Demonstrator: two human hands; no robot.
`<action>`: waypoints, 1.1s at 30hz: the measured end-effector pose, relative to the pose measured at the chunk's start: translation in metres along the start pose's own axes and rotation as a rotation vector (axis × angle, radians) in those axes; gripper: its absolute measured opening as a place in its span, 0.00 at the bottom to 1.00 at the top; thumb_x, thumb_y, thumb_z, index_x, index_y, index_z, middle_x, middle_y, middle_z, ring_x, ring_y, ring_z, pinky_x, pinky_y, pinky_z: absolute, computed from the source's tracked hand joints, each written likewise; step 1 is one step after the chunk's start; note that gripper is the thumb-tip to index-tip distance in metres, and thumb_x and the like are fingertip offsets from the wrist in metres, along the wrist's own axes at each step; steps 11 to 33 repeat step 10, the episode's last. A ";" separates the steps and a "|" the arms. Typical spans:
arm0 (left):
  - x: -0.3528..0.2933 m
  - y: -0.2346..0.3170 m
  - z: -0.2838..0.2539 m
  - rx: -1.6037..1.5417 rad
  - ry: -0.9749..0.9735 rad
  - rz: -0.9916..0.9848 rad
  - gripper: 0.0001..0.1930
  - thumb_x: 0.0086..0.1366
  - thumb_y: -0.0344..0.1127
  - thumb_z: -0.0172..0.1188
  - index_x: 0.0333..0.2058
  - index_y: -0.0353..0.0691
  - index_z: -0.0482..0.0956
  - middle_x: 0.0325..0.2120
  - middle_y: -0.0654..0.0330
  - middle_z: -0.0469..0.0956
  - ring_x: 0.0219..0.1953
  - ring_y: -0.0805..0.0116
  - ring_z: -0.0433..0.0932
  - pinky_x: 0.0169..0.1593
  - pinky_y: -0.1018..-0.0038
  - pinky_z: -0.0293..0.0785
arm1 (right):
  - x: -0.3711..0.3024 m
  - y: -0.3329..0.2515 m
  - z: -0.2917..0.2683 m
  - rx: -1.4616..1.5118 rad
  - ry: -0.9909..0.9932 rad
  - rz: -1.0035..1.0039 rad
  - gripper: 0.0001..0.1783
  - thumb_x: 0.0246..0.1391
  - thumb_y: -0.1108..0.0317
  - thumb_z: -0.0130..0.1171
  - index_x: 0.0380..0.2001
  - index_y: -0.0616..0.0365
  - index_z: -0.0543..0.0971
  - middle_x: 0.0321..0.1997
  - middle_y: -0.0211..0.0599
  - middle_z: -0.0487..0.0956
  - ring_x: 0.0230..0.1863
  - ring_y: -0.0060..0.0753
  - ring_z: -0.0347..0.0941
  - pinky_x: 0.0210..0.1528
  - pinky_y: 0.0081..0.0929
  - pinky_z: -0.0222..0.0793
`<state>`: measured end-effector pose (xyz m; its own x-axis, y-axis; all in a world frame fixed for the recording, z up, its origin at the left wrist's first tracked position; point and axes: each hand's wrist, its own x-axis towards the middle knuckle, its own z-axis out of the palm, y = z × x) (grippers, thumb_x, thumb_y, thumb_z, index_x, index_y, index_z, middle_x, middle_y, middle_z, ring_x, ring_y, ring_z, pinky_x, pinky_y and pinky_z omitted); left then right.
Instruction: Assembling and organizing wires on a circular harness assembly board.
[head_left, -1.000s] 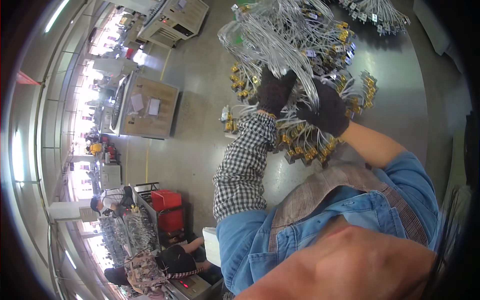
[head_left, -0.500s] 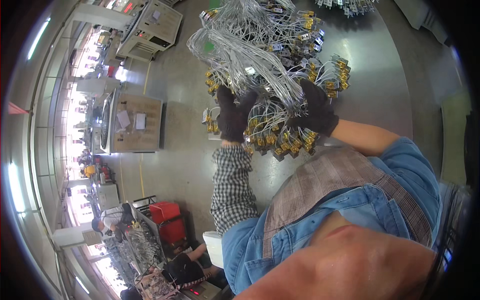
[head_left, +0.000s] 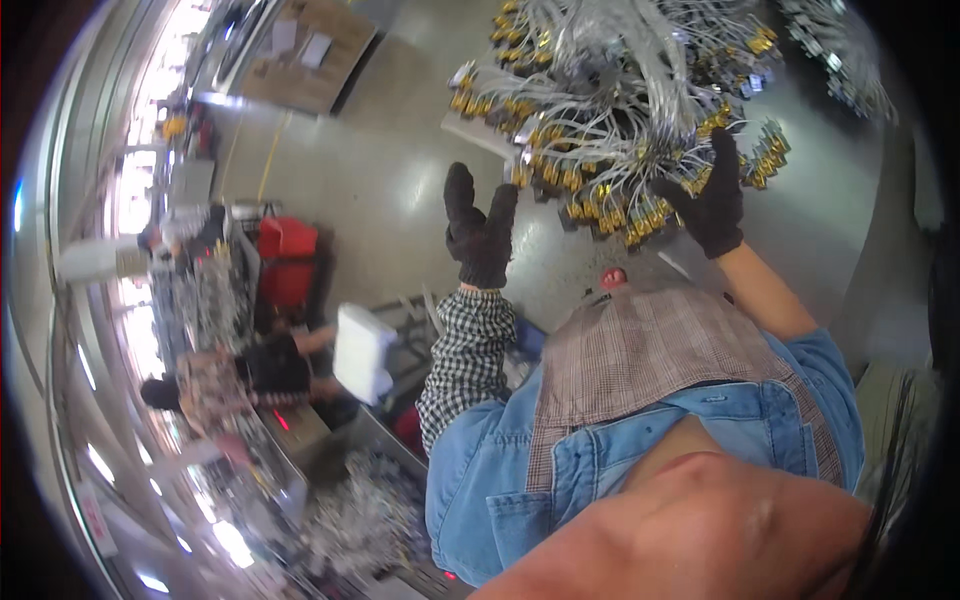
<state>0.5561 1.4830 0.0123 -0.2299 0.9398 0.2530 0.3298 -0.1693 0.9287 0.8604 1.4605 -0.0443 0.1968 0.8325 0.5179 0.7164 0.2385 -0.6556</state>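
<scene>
A large heap of cable bundles (head_left: 655, 70) lies in front of me, silvery-white wires with yellow-and-dark connectors (head_left: 625, 205) fanned out at the near edge. My left hand (head_left: 482, 222), in a dark knitted glove, is held in the air left of the heap, thumb and fingers apart, with nothing in it. My right hand (head_left: 712, 200), gloved the same way, is beside the heap's near right edge. Its thumb and fingers are spread, and no cable shows in its grasp. Whether its fingertips touch the wires, I cannot tell.
Another cable pile (head_left: 835, 50) lies at the far right. On the left are a wooden-sided cabinet (head_left: 310, 65), a red bin (head_left: 285, 262) and a white box-like object (head_left: 362, 352). A person in dark shorts (head_left: 275, 372) is beside more cables (head_left: 365, 515) at the lower left.
My right hand has come away from the gathered wires, and my left hand has drawn back from the heap. The whole view has swung, bringing more of the left-side workstations in.
</scene>
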 end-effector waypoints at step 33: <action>-0.278 -0.064 -0.070 0.526 -0.139 -0.949 0.35 0.55 0.59 0.55 0.58 0.47 0.63 0.57 0.47 0.64 0.60 0.59 0.62 0.63 0.68 0.51 | -0.028 0.008 -0.025 0.199 -0.099 -0.244 0.45 0.40 0.69 0.70 0.58 0.65 0.55 0.61 0.47 0.58 0.62 0.38 0.57 0.60 0.32 0.59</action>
